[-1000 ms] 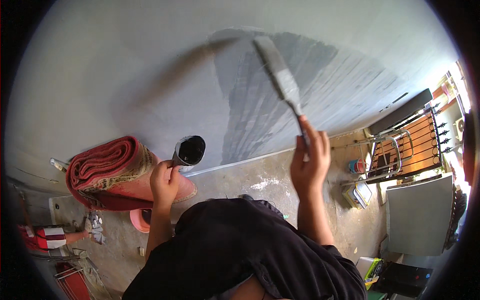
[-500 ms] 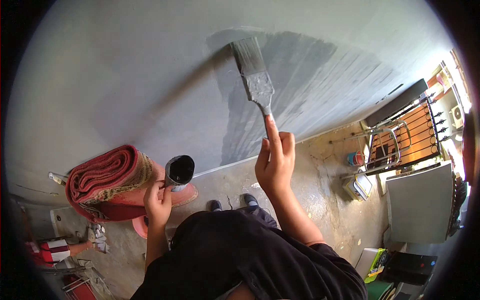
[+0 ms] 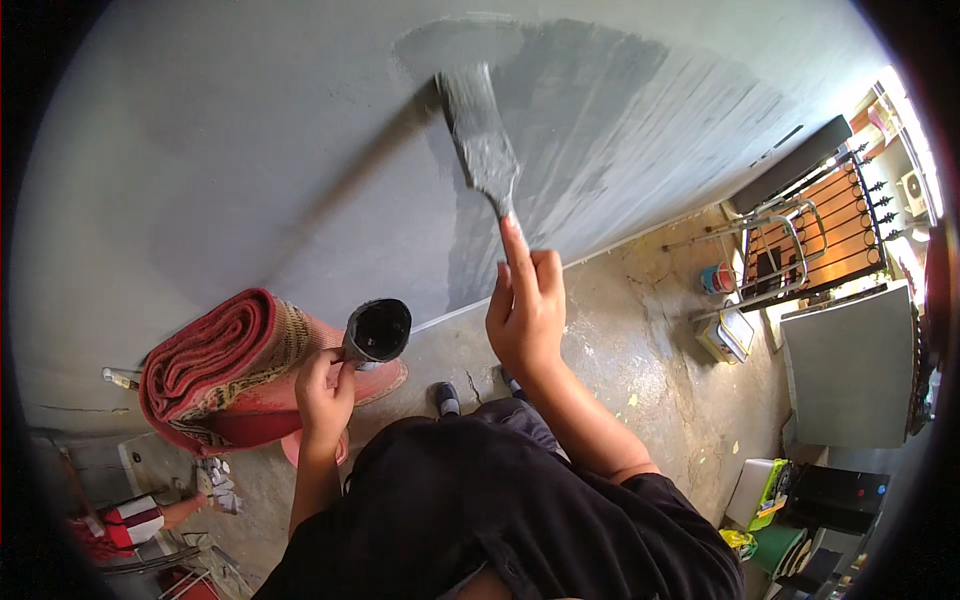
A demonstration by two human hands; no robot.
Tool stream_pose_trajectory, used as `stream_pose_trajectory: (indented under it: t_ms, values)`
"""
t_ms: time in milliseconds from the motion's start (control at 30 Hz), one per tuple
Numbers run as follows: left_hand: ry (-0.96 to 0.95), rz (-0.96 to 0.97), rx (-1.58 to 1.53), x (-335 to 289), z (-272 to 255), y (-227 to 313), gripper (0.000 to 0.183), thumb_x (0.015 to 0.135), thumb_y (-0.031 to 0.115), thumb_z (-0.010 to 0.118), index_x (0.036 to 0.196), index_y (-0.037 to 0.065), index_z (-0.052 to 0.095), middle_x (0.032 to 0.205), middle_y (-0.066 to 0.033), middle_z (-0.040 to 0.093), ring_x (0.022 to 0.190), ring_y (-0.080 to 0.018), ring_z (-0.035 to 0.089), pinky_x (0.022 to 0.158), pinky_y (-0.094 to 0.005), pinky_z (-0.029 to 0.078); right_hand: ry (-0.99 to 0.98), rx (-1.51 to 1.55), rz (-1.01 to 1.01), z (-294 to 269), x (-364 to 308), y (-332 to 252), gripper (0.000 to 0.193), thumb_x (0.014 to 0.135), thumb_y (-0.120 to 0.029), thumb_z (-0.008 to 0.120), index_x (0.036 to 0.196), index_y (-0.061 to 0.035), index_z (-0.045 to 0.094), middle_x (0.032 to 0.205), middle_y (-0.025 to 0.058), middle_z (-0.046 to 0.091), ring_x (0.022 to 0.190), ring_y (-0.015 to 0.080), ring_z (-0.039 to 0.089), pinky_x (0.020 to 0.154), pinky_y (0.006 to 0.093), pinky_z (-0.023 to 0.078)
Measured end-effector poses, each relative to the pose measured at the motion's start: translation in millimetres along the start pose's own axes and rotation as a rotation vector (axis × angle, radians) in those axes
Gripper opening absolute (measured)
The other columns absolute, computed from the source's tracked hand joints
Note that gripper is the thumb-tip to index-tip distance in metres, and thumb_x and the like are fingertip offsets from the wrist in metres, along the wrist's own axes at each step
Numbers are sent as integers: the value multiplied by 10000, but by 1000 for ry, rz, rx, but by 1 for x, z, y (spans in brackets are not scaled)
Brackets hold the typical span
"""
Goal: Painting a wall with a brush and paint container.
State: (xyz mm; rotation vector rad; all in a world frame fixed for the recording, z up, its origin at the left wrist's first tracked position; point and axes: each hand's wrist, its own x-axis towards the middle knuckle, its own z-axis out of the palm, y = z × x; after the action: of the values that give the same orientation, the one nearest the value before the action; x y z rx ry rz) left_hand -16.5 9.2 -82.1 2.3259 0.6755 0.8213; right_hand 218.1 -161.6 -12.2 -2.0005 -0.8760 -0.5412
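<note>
My right hand [image 3: 528, 312] is closed round the handle of a wide paintbrush [image 3: 482, 130], index finger stretched along it. Grey paint coats the brush, and its slightly blurred bristles point up against the grey wall [image 3: 250, 150]. I cannot tell whether they touch it. A darker grey painted patch [image 3: 590, 90] spreads over the wall to the right of the brush. Lower left, my left hand [image 3: 326, 398] grips a dark cup [image 3: 378, 330] by its side. The cup is tilted with its mouth showing, and its inside looks black.
A rolled red carpet [image 3: 215, 365] stands against the wall at left, by a pink basin [image 3: 300, 447]. At right are a metal walking frame [image 3: 790, 245], a bucket [image 3: 716, 279], a container [image 3: 725, 335] and a grey panel [image 3: 850, 365]. Another person's leg [image 3: 180, 512] shows lower left.
The paintbrush and my right hand have moved left and slightly up across the wall. My left hand has shifted right with the cup. The whole view has also shifted a little.
</note>
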Motion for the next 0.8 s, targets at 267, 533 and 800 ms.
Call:
stream_pose_trajectory:
  t_ms: [267, 533, 800]
  values:
    - [6, -21, -28, -5, -10, -3, 130, 808, -16, 685, 929, -18, 637, 883, -164, 684, 839, -349, 674, 753, -417, 509, 66, 6, -34, -1, -12, -5, 605, 853, 33, 617, 1433, -124, 544, 865, 140, 490, 755, 287, 525, 670, 372, 477]
    - [34, -27, -60, -12, -11, -8, 139, 819, 7, 713, 930, -18, 634, 890, -170, 678, 836, -346, 662, 754, -419, 503, -56, -35, 53, 17, -20, 7, 604, 891, 2, 601, 1466, -151, 496, 904, 133, 501, 767, 298, 535, 680, 394, 480]
    - [56, -43, -5, -18, -21, -14, 137, 827, 16, 719, 926, -14, 628, 871, -160, 667, 830, -341, 651, 752, -412, 492, -17, -30, 16, 8, -61, 16, 590, 866, 47, 600, 1438, -74, 520, 847, 131, 494, 739, 283, 504, 678, 381, 458]
